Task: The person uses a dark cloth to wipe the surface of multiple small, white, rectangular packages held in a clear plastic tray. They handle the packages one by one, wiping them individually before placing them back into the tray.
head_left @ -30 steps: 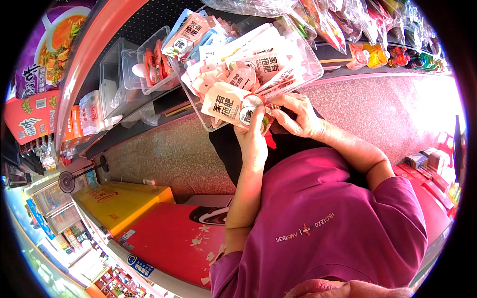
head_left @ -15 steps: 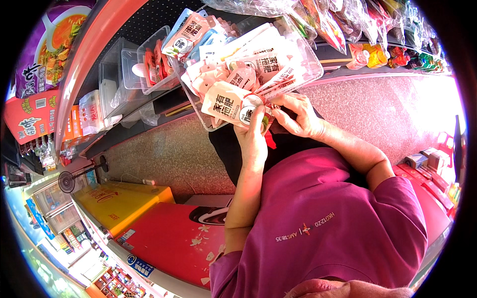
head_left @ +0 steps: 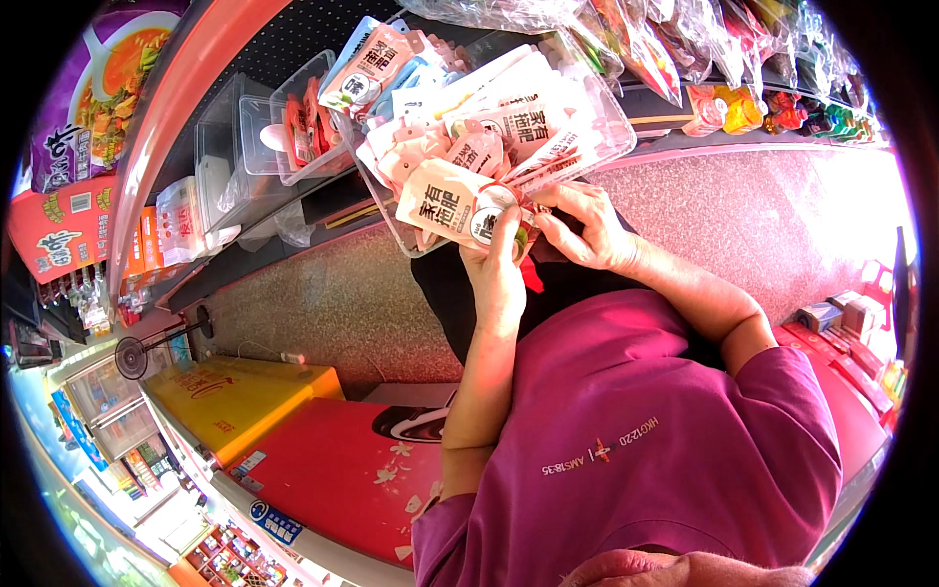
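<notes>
My left hand is closed on a pale snack packet with dark printing and a round bowl picture, thumb on its front. At the packet's right end the fingers of my right hand are pinched together against its edge, where something small and reddish shows; the fingertips partly hide it. The packet lies tilted over the near side of a clear plastic bin. Inside the bin are several pink and white packets of a similar kind, loosely heaped. Blue and pink packets stand at its left.
Smaller clear tubs, one with red packets, sit left on the dark shelf. Bagged snacks hang over the shelf's right part, above small coloured bottles. A red-topped chest and a yellow box stand lower left.
Almost nothing differs. The packet and both hands keep their places, with only a very slight shift of the fingers.
</notes>
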{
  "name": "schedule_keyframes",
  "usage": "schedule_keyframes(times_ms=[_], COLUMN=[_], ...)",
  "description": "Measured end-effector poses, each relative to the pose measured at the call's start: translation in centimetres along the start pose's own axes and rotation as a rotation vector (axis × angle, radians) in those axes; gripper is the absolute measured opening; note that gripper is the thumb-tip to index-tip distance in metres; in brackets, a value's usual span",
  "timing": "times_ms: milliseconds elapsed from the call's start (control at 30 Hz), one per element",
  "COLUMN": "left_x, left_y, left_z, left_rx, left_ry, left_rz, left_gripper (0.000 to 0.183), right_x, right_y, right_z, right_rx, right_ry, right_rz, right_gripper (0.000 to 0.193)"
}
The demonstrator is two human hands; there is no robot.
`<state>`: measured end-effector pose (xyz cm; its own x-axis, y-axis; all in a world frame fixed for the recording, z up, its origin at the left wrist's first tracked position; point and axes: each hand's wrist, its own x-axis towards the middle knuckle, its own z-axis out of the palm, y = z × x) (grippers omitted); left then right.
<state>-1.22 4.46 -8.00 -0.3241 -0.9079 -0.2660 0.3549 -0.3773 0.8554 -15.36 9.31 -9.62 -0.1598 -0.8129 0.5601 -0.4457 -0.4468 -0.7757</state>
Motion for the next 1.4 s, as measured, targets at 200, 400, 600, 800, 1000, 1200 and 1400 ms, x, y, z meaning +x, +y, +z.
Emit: schedule_keyframes(times_ms=[200,400,600,800,1000,1200,1400], left_x=[-0.2,-0.3,-0.3,-0.5,-0.9,-0.8,-0.5], left_y=[0.3,0.3,0.0,0.1,0.6,0.8,0.6], left_z=[0.3,0.6,0.1,0.9,1.7,2.1,1.3], left_rx=[-0.028,-0.016,0.022,0.055,0.036,-0.002,-0.005], left_ry=[-0.014,0.024,0.021,0.056,0.072,0.095,0.060], left_rz=[-0.006,-0.008,-0.023,0.013,-0.038,-0.053,-0.041], left_gripper=[0.019,0.017,0.020,0.013,0.017,0.018,0.020], right_x=[0.0,0.0,-0.1,-0.4,-0.9,-0.8,-0.7], right_y=[-0.1,-0.1,-0.2,-0.1,0.0,-0.1,-0.1], right_z=[-0.1,-0.1,-0.3,-0.4,-0.5,-0.2,0.0], right_rx=[0.024,0.040,0.046,0.054,0.017,0.043,0.042], right_ry=[-0.007,-0.006,-0.009,-0.011,-0.013,0.000,0.003], right_rz=[0.031,0.030,0.060,0.074,0.145,0.205,0.167], right_gripper=[0.018,0.017,0.017,0.018,0.016,0.012,0.012])
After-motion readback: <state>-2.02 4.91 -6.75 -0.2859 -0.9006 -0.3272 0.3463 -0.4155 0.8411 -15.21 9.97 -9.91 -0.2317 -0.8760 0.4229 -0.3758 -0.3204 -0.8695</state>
